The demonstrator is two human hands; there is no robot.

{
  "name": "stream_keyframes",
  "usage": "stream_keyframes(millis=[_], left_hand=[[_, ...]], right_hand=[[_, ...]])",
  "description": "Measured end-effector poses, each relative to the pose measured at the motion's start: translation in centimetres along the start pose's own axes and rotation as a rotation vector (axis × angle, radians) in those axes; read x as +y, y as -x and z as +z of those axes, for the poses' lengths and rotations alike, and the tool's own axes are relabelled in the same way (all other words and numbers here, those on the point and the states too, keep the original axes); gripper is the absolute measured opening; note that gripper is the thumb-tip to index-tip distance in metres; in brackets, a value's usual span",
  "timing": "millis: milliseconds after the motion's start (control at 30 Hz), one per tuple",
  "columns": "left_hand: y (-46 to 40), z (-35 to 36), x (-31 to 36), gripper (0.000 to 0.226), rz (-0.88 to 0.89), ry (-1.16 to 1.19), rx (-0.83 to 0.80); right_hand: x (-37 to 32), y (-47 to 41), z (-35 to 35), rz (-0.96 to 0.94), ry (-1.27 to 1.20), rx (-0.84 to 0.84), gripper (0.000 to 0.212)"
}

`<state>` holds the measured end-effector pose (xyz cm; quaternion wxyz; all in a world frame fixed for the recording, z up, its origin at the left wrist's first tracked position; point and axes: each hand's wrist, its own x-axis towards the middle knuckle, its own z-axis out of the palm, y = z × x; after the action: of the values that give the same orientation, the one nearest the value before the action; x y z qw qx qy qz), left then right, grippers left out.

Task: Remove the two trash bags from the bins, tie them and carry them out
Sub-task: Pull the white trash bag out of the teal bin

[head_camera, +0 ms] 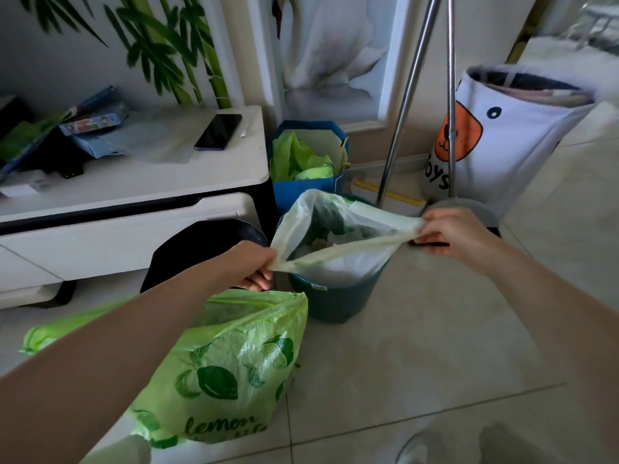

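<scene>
A pale green trash bag (338, 262) sits in a teal bin (335, 298) on the tiled floor. My left hand (256, 266) grips the bag's left rim and my right hand (450, 236) grips its right rim, stretching the mouth wide above the bin. Paper waste shows inside. A second bag (227, 370), bright green with lemon prints, lies on the floor in front of the bin, partly under my left forearm. Behind that forearm stands a black bin (201, 249), its inside hidden.
A white cabinet (134, 209) with a phone (218, 131) and clutter is at the left. A blue paper bag (308, 162) with green plastic stands behind the bin. Metal rack legs (402, 105) and a white toys basket (502, 139) stand at the right.
</scene>
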<state>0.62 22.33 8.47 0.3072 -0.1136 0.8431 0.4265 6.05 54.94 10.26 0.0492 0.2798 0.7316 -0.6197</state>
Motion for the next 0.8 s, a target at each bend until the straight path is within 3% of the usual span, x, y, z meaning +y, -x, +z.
stream_keyframes(millis=[100,233,333,433,533,667,800], left_hand=[[-0.6,0.2,0.1,0.024,-0.015,-0.145,-0.010],[-2.9,0.9,2.3,0.037,0.035,0.098,0.145],[-4.6,1.8,3.8,0.045,0.004,0.225,0.118],[-5.9,3.2,4.7,0.049,0.002,0.316,0.071],[-6.7,4.5,5.2,0.053,-0.018,0.270,0.119],[-7.3,4.4,5.9,0.035,0.084,0.039,0.197],[-7.4,1.5,7.7,0.010,0.198,0.062,0.290]], right_hand=[[0.9,0.2,-1.4,0.057,0.067,0.028,0.019],[1.6,-0.3,-2.1,0.126,0.055,0.052,0.009],[1.8,-1.3,-2.0,0.163,0.001,0.063,0.030],[2.0,-1.9,-1.8,0.235,-0.009,-0.037,0.042],[2.7,-2.0,-1.5,0.333,0.011,-0.175,0.040],[3.8,-2.2,-0.2,0.437,0.160,-0.230,0.032],[2.7,-3.4,1.3,0.315,0.194,0.046,0.025]])
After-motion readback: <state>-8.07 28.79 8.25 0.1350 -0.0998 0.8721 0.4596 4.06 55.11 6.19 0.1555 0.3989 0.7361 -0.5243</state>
